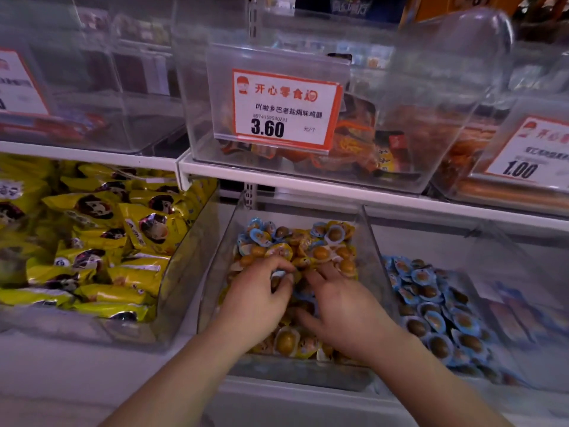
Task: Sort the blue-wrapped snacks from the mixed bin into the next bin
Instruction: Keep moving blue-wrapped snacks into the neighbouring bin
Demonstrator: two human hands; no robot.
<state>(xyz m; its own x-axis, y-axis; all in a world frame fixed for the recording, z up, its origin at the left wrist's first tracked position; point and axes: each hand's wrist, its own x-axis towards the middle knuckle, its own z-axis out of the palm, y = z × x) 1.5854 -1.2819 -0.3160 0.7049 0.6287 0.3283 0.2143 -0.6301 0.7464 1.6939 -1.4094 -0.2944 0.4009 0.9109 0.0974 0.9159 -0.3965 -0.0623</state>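
Both hands dig in the mixed bin (215, 272). The left hand (258, 300) curls its fingers round a blue-wrapped snack (278, 275); the right hand (345, 309) lies spread, fingers straight, holding nothing. More blue ones sit at 12 o'clock. The next bin (480, 251) stands at 3 o'clock. Risk: yellow wrappers tangled in the grab could ride across.

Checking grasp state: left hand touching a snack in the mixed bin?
Touching. Head view shows the left hand with fingers curled around a blue-wrapped snack in the mixed bin.
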